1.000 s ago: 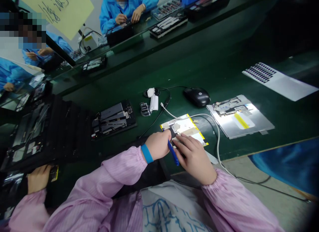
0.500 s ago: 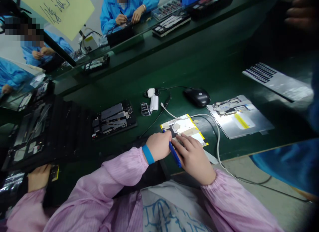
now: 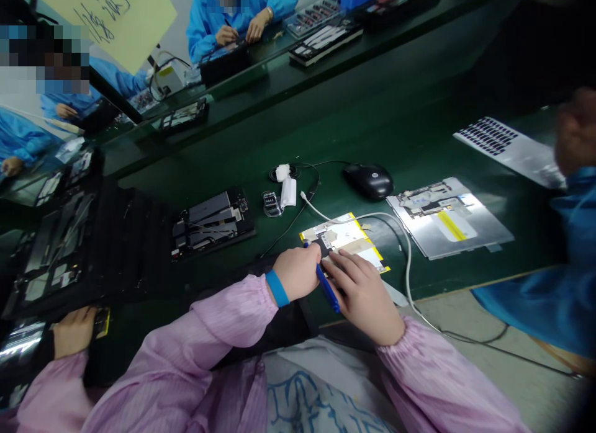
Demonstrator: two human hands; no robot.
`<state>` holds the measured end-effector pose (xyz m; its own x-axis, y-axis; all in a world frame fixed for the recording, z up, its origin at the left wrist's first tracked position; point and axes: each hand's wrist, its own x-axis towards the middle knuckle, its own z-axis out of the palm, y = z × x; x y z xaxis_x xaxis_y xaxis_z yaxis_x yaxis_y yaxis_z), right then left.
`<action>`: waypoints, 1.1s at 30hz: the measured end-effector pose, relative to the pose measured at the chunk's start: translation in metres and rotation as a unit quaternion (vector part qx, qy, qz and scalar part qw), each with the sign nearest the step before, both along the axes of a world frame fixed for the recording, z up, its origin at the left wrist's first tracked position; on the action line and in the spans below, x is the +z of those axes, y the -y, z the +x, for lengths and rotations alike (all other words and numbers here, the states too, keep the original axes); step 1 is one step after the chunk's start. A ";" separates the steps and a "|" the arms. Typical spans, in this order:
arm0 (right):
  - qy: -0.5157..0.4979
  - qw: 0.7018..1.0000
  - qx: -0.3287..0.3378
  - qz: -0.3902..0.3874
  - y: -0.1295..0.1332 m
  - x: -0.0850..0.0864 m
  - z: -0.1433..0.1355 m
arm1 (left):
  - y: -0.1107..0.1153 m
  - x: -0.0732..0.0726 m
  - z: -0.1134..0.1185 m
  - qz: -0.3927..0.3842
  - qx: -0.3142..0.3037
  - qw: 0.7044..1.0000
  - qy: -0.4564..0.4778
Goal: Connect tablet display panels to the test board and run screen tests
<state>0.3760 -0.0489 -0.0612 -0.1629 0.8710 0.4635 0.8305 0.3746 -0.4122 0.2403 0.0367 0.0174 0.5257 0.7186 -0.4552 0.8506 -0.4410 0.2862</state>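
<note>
The panel [image 3: 348, 234], white with yellow edges, lies flat on the green bench [image 3: 261, 138], near its front edge and directly before the wearer. The left hand [image 3: 297, 273], banded in blue at the wrist, is curled tight, pinching a blue pen [image 3: 329, 293] that slants over the panel's near corner. The right hand [image 3: 365, 299] rests its bent fingers side by side over the panel's near part; whether they grip anything I cannot tell.

A white cable [image 3: 408, 259] crosses the panel and drops over the edge toward the pale floor [image 3: 449, 321]. Beyond sit a black mouse [image 3: 369, 180] and a small white plug [image 3: 288, 192]. To the right lie a metal plate [image 3: 479, 225] and a silver keyboard frame [image 3: 526, 157], with a co-worker's blurred hand [image 3: 577, 135] at its far end.

To the left are an opened device [image 3: 209, 217] and a black stack [image 3: 135, 234]; another pink-sleeved person's hand [image 3: 73, 332] is near the stack. Across the bench, people in blue work at a raised ledge [image 3: 261, 82], below a handwritten yellow sign [image 3: 139, 23].
</note>
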 end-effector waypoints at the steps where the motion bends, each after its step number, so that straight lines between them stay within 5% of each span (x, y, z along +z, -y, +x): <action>1: 0.007 1.000 0.000 0.000 0.000 0.001 0.000 | 0.000 0.000 0.000 0.002 0.000 1.000 -0.003; 12: 0.056 0.998 -0.010 -0.012 -0.002 0.008 -0.001 | 0.001 0.001 0.001 -0.002 0.011 1.000 -0.003; 19: 0.050 0.998 -0.012 -0.037 -0.003 0.007 -0.003 | 0.002 0.015 -0.017 -0.060 0.078 0.963 0.251; 24: 0.011 0.999 -0.005 -0.044 -0.003 0.006 -0.004 | 0.013 0.053 -0.076 -0.086 0.192 0.921 0.328; 27: -0.048 0.998 -0.020 -0.039 -0.012 0.005 0.001 | 0.027 0.065 -0.132 0.036 0.282 0.917 0.281; 30: -0.052 0.997 -0.032 -0.039 -0.029 0.005 0.005 | 0.047 0.058 -0.185 0.166 0.383 0.896 0.155; 33: 0.009 0.999 -0.021 -0.045 -0.043 0.006 0.005 | 0.069 0.040 -0.221 0.191 0.465 0.859 0.097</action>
<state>0.3812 -0.0059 -0.0555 -0.1330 0.9155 0.3797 0.8522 0.3012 -0.4278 0.0193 -0.0325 0.0575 -0.3162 0.9466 -0.0621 0.8387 0.3096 0.4480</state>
